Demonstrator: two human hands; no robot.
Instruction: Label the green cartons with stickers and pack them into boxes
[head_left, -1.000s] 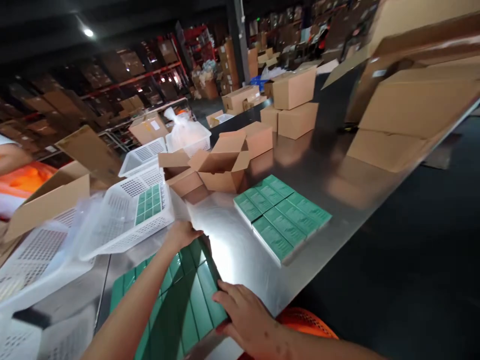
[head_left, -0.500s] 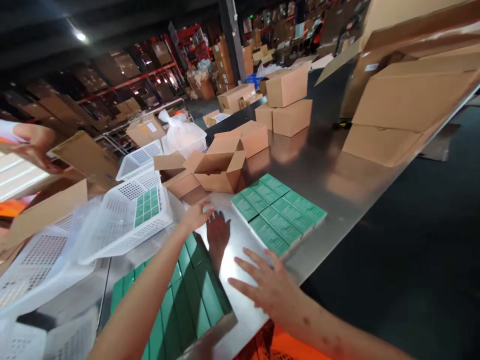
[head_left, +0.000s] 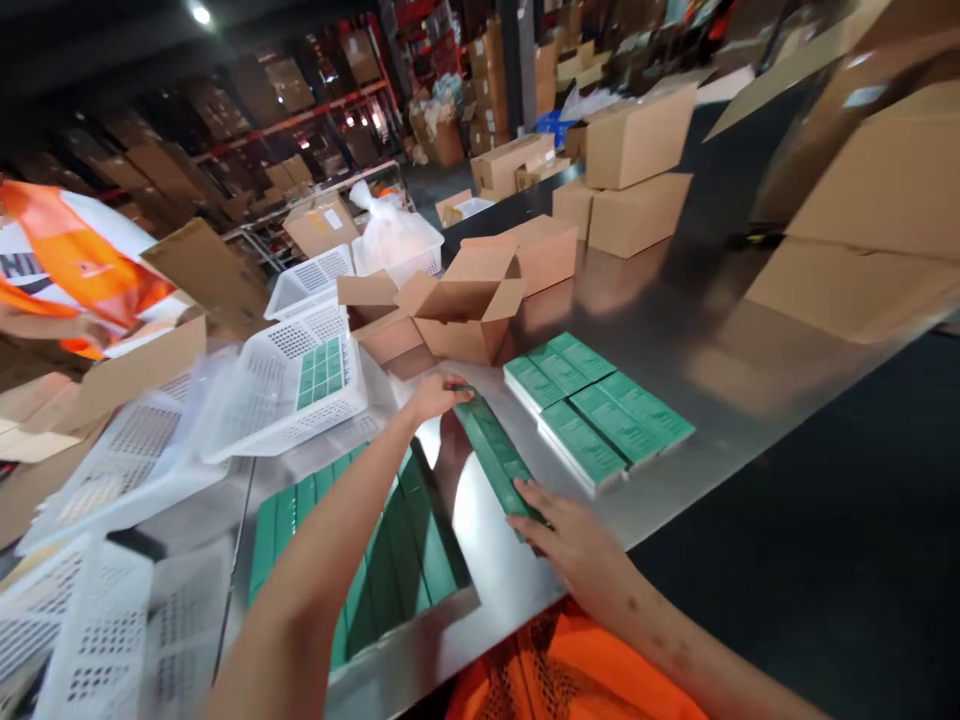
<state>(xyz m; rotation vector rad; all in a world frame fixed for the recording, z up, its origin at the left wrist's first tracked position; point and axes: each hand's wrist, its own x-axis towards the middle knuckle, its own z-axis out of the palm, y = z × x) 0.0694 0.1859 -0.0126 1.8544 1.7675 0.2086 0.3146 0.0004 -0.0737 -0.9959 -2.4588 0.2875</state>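
Observation:
A narrow row of green small boxes [head_left: 495, 455] is held above the metal table, pressed end to end between my two hands. My left hand [head_left: 439, 397] grips its far end, with thumb and fingers closed on it. At the near end, the fingers of my right hand [head_left: 559, 530] close around the row. Just right of it lies a flat block of green boxes [head_left: 600, 405] on the table. Below my left forearm stand more green boxes [head_left: 409, 540], packed tightly side by side on edge; the forearm hides part of them.
White perforated baskets [head_left: 289, 430] line the left side, one with green boxes inside. Open cardboard boxes [head_left: 465, 325] stand beyond, with closed cartons [head_left: 637, 215] further back. A large open carton [head_left: 862, 260] is at right. The metal table edge [head_left: 750, 465] runs along the right. A person in an orange vest [head_left: 90, 260] is at left.
Both hands, open and empty before, have closed on a row of green boxes. That row has come off the left side of the flat block and is now lifted. The view has shifted.

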